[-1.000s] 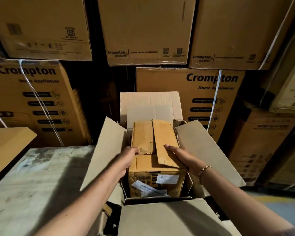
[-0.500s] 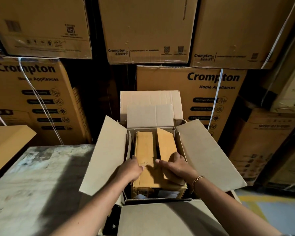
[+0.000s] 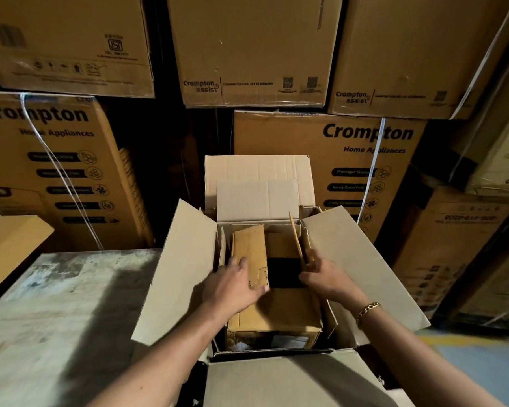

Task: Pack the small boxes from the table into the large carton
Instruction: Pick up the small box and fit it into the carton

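Settling the small brown box (image 3: 276, 312) low inside the large carton (image 3: 185, 268), between its four spread flaps, label side toward the near wall. Pressing the box's left top flap (image 3: 249, 248) down with the left hand (image 3: 232, 284), fingers spread flat on the cardboard. Pinching the right top flap (image 3: 296, 239) with the right hand (image 3: 323, 277) and holding it upright on edge, with a dark gap between the two flaps. Seemingly finishing the placement step, with the box seated but its top not yet closed. Calls next for folding the right flap down to meet the left, releasing both hands, then reaching left to the worn table (image 3: 56, 318) for another box. Beyond, on the far side, stacked Crompton cartons (image 3: 335, 148). Gold bracelet (image 3: 367, 309) on the right wrist.
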Available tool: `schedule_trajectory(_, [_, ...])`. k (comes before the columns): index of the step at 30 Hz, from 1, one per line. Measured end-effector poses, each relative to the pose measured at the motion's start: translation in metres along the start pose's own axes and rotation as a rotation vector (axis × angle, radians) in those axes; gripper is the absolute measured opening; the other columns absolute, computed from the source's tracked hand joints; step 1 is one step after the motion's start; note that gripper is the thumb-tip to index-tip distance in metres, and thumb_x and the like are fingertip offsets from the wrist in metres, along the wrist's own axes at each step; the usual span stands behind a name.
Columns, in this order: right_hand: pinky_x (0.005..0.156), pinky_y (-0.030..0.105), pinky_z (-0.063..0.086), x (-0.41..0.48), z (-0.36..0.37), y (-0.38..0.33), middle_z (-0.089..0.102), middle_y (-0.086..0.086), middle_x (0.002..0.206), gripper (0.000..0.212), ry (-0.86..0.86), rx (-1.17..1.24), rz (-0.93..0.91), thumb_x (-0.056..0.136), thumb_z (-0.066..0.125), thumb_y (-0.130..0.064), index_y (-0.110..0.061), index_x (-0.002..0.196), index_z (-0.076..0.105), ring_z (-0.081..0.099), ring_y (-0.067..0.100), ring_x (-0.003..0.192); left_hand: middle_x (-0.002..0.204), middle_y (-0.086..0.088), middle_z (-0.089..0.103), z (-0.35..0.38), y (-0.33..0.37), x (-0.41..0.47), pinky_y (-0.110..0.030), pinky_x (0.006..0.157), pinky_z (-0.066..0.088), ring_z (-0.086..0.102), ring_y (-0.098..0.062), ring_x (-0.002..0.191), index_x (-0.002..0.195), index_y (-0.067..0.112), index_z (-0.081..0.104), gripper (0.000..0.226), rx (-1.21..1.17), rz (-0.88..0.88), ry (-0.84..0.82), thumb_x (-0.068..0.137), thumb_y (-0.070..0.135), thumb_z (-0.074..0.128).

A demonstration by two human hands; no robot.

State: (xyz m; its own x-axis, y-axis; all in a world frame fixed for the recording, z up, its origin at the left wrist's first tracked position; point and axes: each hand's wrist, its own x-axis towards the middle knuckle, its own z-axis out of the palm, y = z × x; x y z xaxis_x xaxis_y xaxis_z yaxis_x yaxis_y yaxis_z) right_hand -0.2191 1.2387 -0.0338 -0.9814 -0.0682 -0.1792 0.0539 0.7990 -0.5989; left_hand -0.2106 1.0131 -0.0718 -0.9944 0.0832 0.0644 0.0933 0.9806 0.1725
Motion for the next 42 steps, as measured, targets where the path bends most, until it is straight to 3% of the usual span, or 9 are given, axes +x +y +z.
schedule_trajectory(5, [0.09,0.035,0.056,0.0,-0.02,0.012,0.055,0.01,0.136,0.081,0.088,-0.189,-0.06,0.089,0.064,-0.013,-0.024,0.156,0.021,0.058,0.026,0.113,0.155,-0.008,0.037,0.003,-0.018,0.017,-0.031,0.073,0.06,0.058,-0.023,0.118,0.153,0.017,0.028,0.065,-0.051,0.135,0.239,0.095,0.023,0.056])
schedule_trajectory(11, [0.124,0.047,0.016,-0.001,-0.005,0.01,-0.008,0.012,0.168,0.069,0.112,-0.928,-0.246,0.099,0.052,-0.025,-0.022,0.159,0.018,0.0,0.034,0.154,0.164,-0.008,0.018,0.003,0.008,0.014,-0.049,0.111,0.039,0.03,-0.03,0.145,0.157,0.024,0.017,0.088,0.098,0.142,0.007,0.088,0.072,0.045])
schedule_trajectory(16, [0.119,0.042,0.031,0.006,0.01,0.011,0.049,0.008,0.148,0.036,-0.06,-0.976,-0.226,0.104,0.042,-0.025,-0.017,0.136,0.057,0.039,0.028,0.141,0.164,-0.005,0.019,0.001,0.0,0.01,-0.043,0.105,0.047,0.043,-0.025,0.137,0.157,0.027,0.017,0.079,0.029,0.114,0.164,0.09,0.029,0.061])
schedule_trajectory(20, [0.108,0.041,0.043,0.009,0.011,0.012,0.062,0.005,0.128,0.033,-0.044,-0.908,-0.231,0.099,0.043,-0.027,-0.017,0.121,0.065,0.052,0.025,0.124,0.157,-0.013,0.035,-0.009,-0.043,0.003,-0.053,0.102,0.047,0.042,-0.033,0.137,0.142,0.022,0.051,0.067,0.158,0.046,0.317,0.078,0.021,0.072])
schedule_trajectory(23, [0.111,0.053,0.034,0.013,0.022,-0.004,0.062,0.002,0.128,0.036,-0.117,-0.857,-0.212,0.098,0.042,-0.039,-0.023,0.122,0.063,0.05,0.027,0.126,0.157,-0.015,0.036,-0.007,-0.061,-0.006,-0.055,0.114,0.032,0.028,-0.036,0.146,0.126,0.02,0.066,0.042,0.28,0.023,0.223,0.085,0.029,0.064])
schedule_trajectory(27, [0.115,0.069,0.006,0.023,0.033,-0.014,0.065,0.002,0.124,0.052,-0.24,-0.641,-0.139,0.099,0.034,-0.061,-0.023,0.111,0.067,0.049,0.027,0.132,0.163,-0.008,0.026,-0.004,-0.064,-0.01,-0.044,0.125,0.005,0.009,-0.027,0.153,0.141,0.022,0.053,0.051,0.16,0.027,0.106,0.097,0.045,0.043])
schedule_trajectory(33, [0.078,0.028,0.042,0.008,-0.016,-0.014,0.07,-0.005,0.088,0.049,-0.511,0.005,-0.083,0.098,0.049,-0.057,-0.016,0.083,0.072,0.06,0.012,0.084,0.165,-0.003,0.021,-0.017,-0.057,-0.008,-0.043,0.124,0.0,0.0,-0.022,0.154,0.14,0.028,0.055,0.069,-0.033,-0.064,-0.033,0.094,0.065,0.018])
schedule_trajectory(39, [0.076,0.033,0.042,-0.024,0.003,-0.005,0.062,-0.002,0.095,0.038,-0.795,-0.701,-0.337,0.084,0.061,-0.045,-0.014,0.105,0.068,0.054,0.017,0.09,0.164,-0.014,-0.014,-0.011,-0.031,-0.034,-0.054,0.118,-0.02,-0.027,-0.032,0.148,0.158,0.019,0.019,0.127,0.206,-0.006,-0.267,0.063,0.103,0.013])
schedule_trajectory(42, [0.076,0.034,0.046,-0.016,0.014,-0.012,0.068,0.003,0.104,0.031,-0.655,-0.564,-0.268,0.092,0.057,-0.044,-0.021,0.11,0.065,0.059,0.019,0.093,0.161,-0.018,-0.019,-0.002,-0.028,-0.046,-0.053,0.117,-0.022,-0.03,-0.038,0.145,0.159,0.017,0.008,0.135,0.262,0.033,-0.286,0.057,0.106,0.011])
